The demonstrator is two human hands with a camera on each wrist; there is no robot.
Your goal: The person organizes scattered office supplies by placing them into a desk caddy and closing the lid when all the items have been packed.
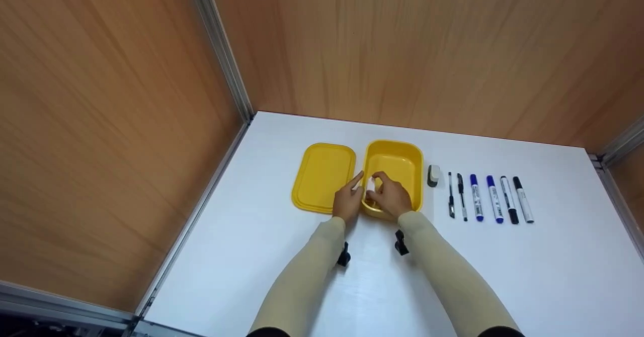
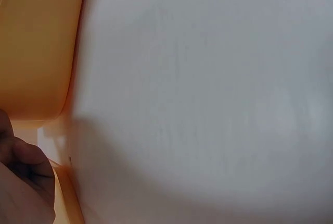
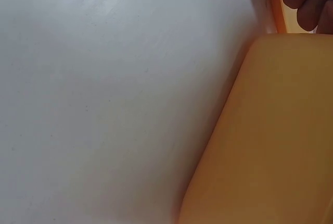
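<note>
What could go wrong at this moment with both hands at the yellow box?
The small white object, pinched between left hand and right hand, could slip from their grip and miss the open yellow plastic box. The hands' weight on the near rim might tip that box toward the yellow lid.

no text, label or number can be read anywhere. the blue markers (image 1: 485,198) near the table's (image 1: 553,276) right edge carry white label bands with dark print, too small to make out.
</note>
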